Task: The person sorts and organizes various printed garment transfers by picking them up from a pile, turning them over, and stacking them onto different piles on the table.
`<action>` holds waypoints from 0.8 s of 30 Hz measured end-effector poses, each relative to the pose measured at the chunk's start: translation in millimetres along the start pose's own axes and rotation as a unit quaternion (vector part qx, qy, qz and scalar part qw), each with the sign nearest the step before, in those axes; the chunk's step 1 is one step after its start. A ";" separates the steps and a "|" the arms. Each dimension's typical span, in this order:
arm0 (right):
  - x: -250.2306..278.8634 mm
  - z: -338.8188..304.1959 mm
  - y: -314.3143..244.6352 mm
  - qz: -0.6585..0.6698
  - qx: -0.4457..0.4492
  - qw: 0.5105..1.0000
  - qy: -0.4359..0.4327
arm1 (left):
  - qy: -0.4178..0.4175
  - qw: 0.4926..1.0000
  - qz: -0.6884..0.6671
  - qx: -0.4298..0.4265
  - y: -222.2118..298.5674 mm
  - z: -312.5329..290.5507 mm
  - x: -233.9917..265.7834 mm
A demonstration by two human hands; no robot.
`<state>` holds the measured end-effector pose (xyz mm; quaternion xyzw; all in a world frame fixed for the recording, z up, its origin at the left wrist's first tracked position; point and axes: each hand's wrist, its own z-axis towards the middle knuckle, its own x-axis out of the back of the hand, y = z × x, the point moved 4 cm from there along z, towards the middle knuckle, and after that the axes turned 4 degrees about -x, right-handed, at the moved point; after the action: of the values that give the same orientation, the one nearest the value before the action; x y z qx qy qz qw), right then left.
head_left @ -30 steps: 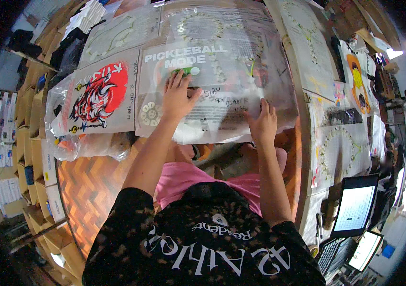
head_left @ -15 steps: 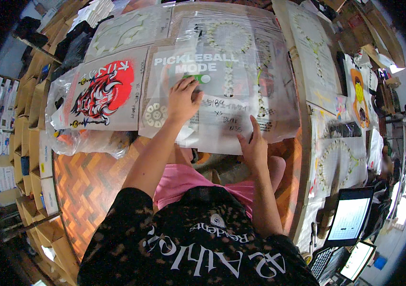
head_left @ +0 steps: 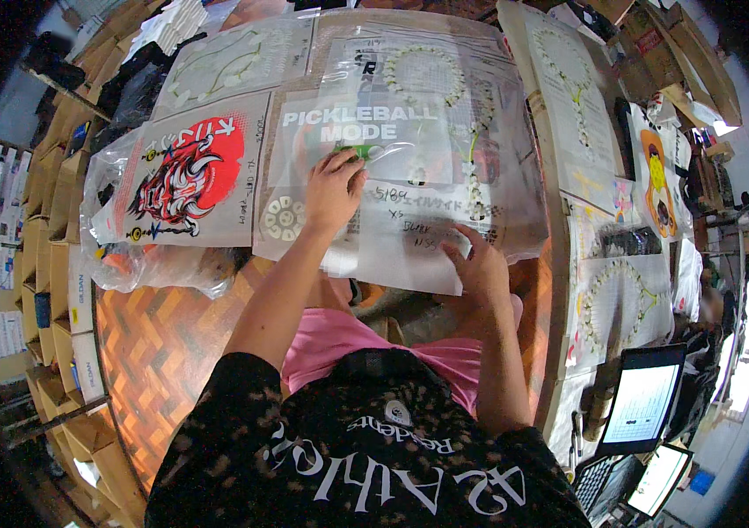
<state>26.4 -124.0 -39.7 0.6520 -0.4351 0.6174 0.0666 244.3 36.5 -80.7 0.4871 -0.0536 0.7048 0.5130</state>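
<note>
A translucent film sheet [head_left: 374, 260] with handwritten marks lies over several printed clear sheets on the table before me. White lettering and a green toggle graphic [head_left: 355, 152] show at its upper part. My left hand [head_left: 336, 189] rests on the sheet, palm down, its fingers laid over the green graphic. At the sheet's lower right edge is my right hand [head_left: 482, 268], thumb and bent forefinger a little apart, touching or just above the film. Its other fingers are partly hidden. A floral ring print [head_left: 284, 216] shows beside my left wrist.
To the left lies a sheet with a red and black mask print [head_left: 188, 179], with crumpled clear plastic [head_left: 172, 266] under it. A side table at right bears more printed sheets [head_left: 622, 304] and a laptop [head_left: 643, 400]. Cardboard boxes [head_left: 62, 189] line the left side.
My right forefinger has bent from pointing forward, and that hand has come down beside the sheet's edge. The handwritten sheet has shifted slightly. My left hand stays nearly in place.
</note>
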 end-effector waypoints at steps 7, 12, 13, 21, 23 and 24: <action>7.2 58.1 -2.4 0.168 0.058 0.982 0.068 | 0.025 0.998 -0.054 -0.026 1.4 1.7 4.9; -4.7 89.0 -14.3 0.459 0.001 0.885 0.074 | 0.000 0.991 -0.108 -0.080 11.1 3.1 9.8; -6.0 90.9 -14.7 0.503 -0.001 0.862 0.065 | -0.011 0.991 -0.100 -0.088 11.9 2.8 9.0; -7.1 95.3 17.2 0.498 -0.060 0.864 0.051 | -0.035 0.995 -0.051 -0.075 15.6 3.4 9.3; -4.1 94.9 32.4 0.494 -0.042 0.864 0.084 | -0.041 0.997 -0.047 -0.050 13.3 4.2 7.6; -2.2 93.1 38.6 0.493 -0.033 0.864 0.101 | -0.045 0.997 -0.044 -0.038 11.9 4.1 6.8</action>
<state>71.2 -204.6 -80.2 0.2843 -0.7110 0.6171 -0.1812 237.7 33.0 -68.5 0.4999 -0.0820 0.6564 0.5590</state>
